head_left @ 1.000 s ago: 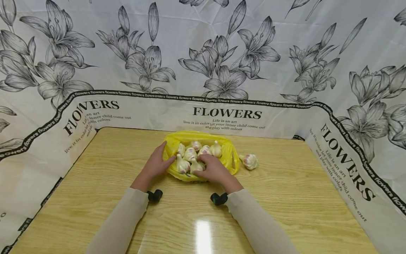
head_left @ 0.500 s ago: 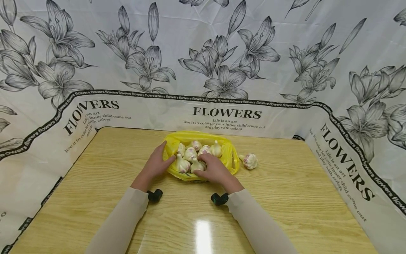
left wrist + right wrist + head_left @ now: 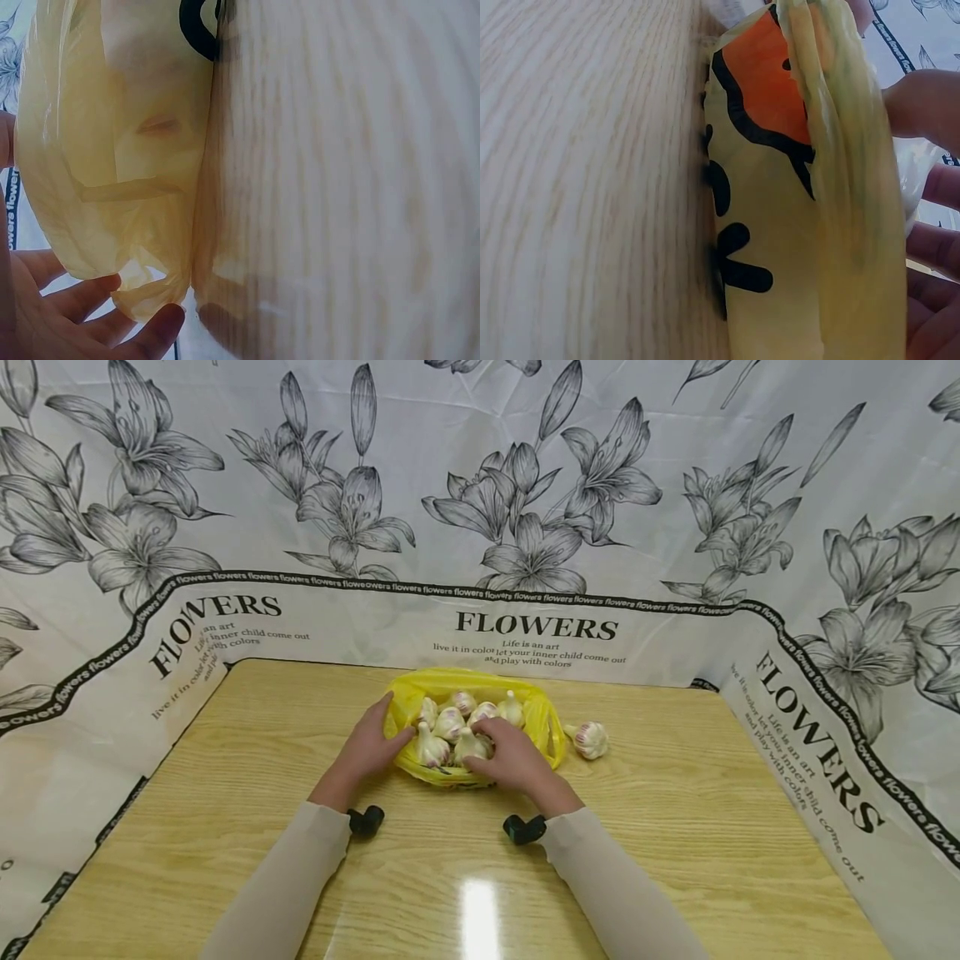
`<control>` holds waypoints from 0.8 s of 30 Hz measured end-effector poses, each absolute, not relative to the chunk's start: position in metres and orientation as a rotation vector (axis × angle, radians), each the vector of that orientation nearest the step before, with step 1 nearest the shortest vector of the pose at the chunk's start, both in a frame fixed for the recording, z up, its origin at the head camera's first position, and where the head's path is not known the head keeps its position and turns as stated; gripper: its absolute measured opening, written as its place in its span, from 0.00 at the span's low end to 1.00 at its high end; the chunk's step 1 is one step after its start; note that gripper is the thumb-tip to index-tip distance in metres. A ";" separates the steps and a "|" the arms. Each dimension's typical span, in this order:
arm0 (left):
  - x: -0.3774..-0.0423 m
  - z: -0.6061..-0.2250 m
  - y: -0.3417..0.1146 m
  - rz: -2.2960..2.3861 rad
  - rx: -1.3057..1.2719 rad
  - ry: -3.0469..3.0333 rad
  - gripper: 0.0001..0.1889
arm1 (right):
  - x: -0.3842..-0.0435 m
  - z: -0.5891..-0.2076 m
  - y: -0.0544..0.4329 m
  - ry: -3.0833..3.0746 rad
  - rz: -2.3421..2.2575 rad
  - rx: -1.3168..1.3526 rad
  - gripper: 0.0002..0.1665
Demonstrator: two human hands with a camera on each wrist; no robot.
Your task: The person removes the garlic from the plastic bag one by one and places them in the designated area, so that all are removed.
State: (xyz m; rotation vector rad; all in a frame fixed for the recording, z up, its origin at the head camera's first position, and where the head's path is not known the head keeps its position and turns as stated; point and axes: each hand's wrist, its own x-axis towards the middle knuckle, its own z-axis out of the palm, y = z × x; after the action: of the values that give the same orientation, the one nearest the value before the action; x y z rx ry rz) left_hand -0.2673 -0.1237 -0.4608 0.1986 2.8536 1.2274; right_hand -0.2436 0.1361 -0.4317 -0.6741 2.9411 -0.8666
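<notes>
A yellow plastic bag (image 3: 542, 731) lies with its mouth spread wide on the wooden table, several garlic bulbs (image 3: 450, 724) inside. My left hand (image 3: 367, 745) rests against the bag's left side, and the left wrist view shows its fingers extended along the plastic. At the front right of the opening, my right hand (image 3: 513, 758) holds a garlic bulb (image 3: 469, 745) between thumb and fingers. From the right wrist, the bag's printed front (image 3: 769, 217) covers most of that bulb. One loose garlic bulb (image 3: 591, 740) sits on the table just right of the bag.
A white flower-printed cloth (image 3: 360, 631) rises behind the table and along both sides. The wooden tabletop (image 3: 675, 827) reaches toward me, with a bright light reflection near its front. A dark wrist device (image 3: 366, 822) is strapped at each wrist.
My right hand has shifted slightly to the right, and the bulb in it has moved a little the same way. My left hand and the loose bulb stay in place.
</notes>
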 end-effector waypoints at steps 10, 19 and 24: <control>-0.268 -0.462 -0.123 1.237 0.205 2.848 0.45 | -0.243 -0.430 0.142 2.978 -0.859 -0.691 0.31; -0.268 -0.463 -0.123 1.247 0.200 2.847 0.44 | -0.242 -0.425 0.146 3.003 -0.880 -0.708 0.32; -0.269 -0.464 -0.123 1.255 0.194 2.848 0.44 | -0.241 -0.422 0.149 3.036 -0.892 -0.715 0.32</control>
State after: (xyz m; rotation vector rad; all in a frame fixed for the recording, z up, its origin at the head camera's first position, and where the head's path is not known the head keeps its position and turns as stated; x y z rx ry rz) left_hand -0.2688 -0.1233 -0.4635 0.1937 2.8478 1.2550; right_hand -0.2413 0.1486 -0.4218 -0.7148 3.0360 -0.8917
